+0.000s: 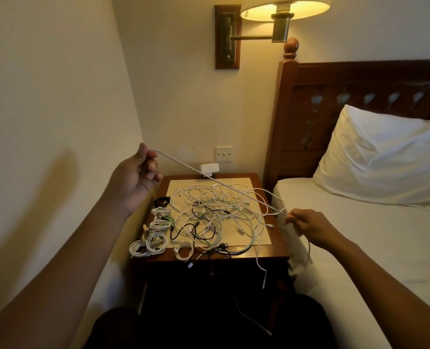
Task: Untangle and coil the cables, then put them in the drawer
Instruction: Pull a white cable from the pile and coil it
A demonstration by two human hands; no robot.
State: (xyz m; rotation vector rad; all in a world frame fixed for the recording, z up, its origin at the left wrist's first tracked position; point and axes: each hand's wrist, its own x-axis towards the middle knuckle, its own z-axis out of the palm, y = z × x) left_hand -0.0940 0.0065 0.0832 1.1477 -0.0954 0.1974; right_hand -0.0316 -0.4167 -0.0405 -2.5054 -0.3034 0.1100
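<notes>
Closest to the lens were dark trouser knees, with the nightstand just beyond. My view had the left hand raised high on the left, thumb and curled fingers pinching one end of a white cable. The right hand was low on the right by the edge of the bed, fingertips nipping the same cable, whose slack tail hung down beside it. I judged the wide spread was meant to draw that one lead taut and lift it off the tangle, so its crossings would show.

Its long axis ran straight on a diagonal, from high far-left to low near-right, passing over the heap. The tangle of white, black and pale green leads lay across the paper mat in the middle of the top. Coiled bundles sat along the near left edge, apart from the heap, presumably to keep finished ones separate. I could not make out the drawer in the dark beneath.
</notes>
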